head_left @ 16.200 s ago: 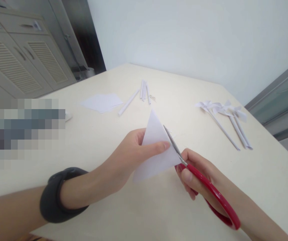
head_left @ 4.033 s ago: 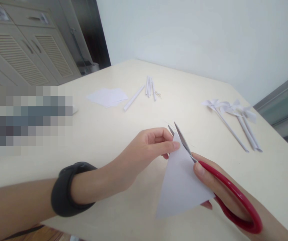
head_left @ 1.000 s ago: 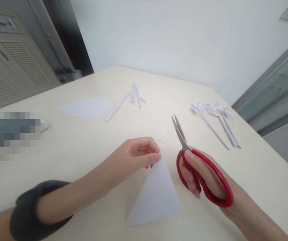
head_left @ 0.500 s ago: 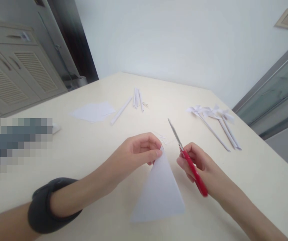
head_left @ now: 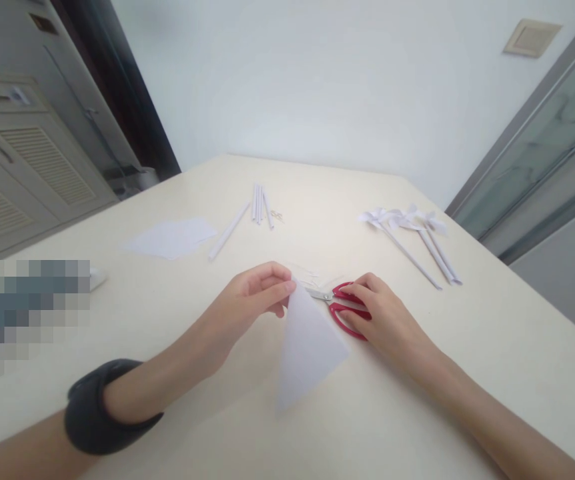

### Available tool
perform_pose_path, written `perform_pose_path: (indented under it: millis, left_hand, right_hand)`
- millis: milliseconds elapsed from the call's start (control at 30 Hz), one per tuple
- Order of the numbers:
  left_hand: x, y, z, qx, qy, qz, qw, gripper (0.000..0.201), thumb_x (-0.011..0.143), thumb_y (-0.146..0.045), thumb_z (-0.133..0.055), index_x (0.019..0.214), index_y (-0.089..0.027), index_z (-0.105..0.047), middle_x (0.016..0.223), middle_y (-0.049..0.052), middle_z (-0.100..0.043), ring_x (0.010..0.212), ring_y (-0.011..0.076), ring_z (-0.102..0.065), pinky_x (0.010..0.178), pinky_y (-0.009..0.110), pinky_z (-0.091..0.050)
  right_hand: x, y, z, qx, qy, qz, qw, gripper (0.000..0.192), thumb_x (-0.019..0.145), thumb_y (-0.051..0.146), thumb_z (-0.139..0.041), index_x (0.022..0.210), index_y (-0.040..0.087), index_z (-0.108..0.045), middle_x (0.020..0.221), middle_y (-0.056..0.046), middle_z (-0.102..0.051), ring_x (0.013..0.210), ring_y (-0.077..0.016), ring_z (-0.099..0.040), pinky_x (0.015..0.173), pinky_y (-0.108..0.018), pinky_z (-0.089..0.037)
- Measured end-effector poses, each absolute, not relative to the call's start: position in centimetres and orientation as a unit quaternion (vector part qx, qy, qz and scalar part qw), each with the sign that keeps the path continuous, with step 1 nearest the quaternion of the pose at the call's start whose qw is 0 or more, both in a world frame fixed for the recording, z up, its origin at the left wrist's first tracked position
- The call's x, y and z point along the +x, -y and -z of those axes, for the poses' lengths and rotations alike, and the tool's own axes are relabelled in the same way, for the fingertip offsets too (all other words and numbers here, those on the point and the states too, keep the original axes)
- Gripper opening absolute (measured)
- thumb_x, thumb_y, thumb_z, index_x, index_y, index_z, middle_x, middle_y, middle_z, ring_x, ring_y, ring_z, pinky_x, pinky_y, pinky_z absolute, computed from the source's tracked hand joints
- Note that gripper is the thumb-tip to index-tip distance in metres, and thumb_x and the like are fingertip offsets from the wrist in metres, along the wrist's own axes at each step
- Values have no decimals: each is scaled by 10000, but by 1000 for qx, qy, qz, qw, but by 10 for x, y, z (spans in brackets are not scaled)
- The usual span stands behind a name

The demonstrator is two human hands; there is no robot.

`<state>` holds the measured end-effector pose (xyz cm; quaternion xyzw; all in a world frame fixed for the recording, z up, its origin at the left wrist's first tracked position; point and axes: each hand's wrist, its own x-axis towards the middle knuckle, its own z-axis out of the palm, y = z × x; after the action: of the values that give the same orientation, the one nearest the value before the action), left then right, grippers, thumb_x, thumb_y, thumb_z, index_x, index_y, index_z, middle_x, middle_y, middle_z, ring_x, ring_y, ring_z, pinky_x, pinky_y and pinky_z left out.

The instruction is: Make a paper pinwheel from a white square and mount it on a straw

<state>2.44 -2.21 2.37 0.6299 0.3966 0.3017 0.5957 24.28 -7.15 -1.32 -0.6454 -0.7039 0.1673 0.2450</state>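
Observation:
My left hand (head_left: 262,290) pinches the top corner of a folded white paper triangle (head_left: 310,347) between thumb and fingers, and the sheet hangs down toward me. A black band (head_left: 110,407) circles the left wrist. My right hand (head_left: 375,307) has its thumb and fingers on the red handles of a pair of scissors (head_left: 350,310), which lie low at the table's surface. Their metal blades point left, with the tips hidden behind the paper.
Paper pinwheels (head_left: 402,219) on rolled sticks lie at the right. Further back are several paper tubes (head_left: 258,203), a longer tube (head_left: 230,231) and small tan bits (head_left: 277,216). White sheets (head_left: 172,238) lie at the left. Thin scraps (head_left: 307,270) sit behind the paper triangle.
The scissors have gone from raised and pointing up to low at the table, blades pointing left and handles spread. The folded paper has turned slightly and shifted left in view with my left hand.

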Motion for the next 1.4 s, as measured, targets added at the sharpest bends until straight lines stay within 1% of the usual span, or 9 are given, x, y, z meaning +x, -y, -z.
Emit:
perform_pose_path:
  millis: [133,300,500,767,1067,1133,1200,1300,1400]
  left_hand:
    - [22,19,-21,637,-397,-293,593,164,876,-361,-484,827,-215,-538,777,-21,-534,755,146,-486,728,272,-391]
    - [21,17,-17,656,-415,-295,558,165,878,-374,-480,841,-221,-528,767,-22,-509,745,146,-481,725,271,-386]
    - [27,21,-17,666,-420,-292,543,145,874,-359,-480,835,-223,-515,696,-38,-518,702,139,-490,699,256,-377]
    - [34,26,-17,663,-416,-292,549,145,869,-335,-471,811,-208,-508,667,-32,-514,655,133,-494,657,259,-393]
    - [41,38,-13,704,-355,-223,573,116,826,-305,-550,795,-194,-541,731,-17,-548,690,138,-538,642,261,-425]
    - [41,40,-12,706,-361,-204,574,188,796,-349,-593,908,-207,-540,779,-5,-571,710,158,-568,644,280,-443]
    - [40,42,-13,719,-346,-175,577,405,734,-366,-671,1076,-233,-499,948,30,-595,832,196,-595,703,315,-467]
    - [38,45,-15,752,-338,-147,546,708,643,-334,-755,1250,-276,-394,1225,77,-507,1059,264,-541,819,379,-467]
    - [36,48,-17,786,-356,-135,486,838,641,-289,-750,1346,-302,-296,1334,93,-424,1131,294,-490,880,427,-444]
  right_hand:
    - [241,73,14,-633,712,-160,260,206,851,205,-517,1028,223,-620,1016,-78,-545,967,-231,-531,788,-373,-467]
    - [234,80,-5,-606,716,-169,304,152,870,194,-490,959,216,-611,1056,-55,-533,970,-172,-535,829,-310,-472]
    - [230,85,-23,-545,680,-353,340,186,885,268,-480,820,218,-646,1011,-31,-586,903,-145,-589,793,-283,-496]
    - [228,87,-14,-534,703,-341,323,112,811,202,-549,803,220,-660,952,-29,-616,908,-178,-578,818,-332,-457]
    - [221,89,-9,-537,693,-367,312,83,766,236,-584,695,194,-592,764,-2,-620,726,-152,-583,658,-278,-454]
    - [221,89,-11,-551,680,-363,320,115,768,214,-557,655,192,-553,724,5,-600,701,-148,-568,649,-277,-443]
    - [223,89,-15,-568,662,-357,334,136,781,204,-517,646,193,-517,714,7,-583,688,-144,-554,627,-271,-428]
    - [228,89,-19,-591,631,-356,355,155,800,224,-489,648,197,-469,685,17,-553,631,-130,-521,549,-246,-386]
    - [231,89,-21,-608,605,-356,372,156,796,225,-491,652,202,-436,647,36,-520,581,-114,-477,500,-230,-346]
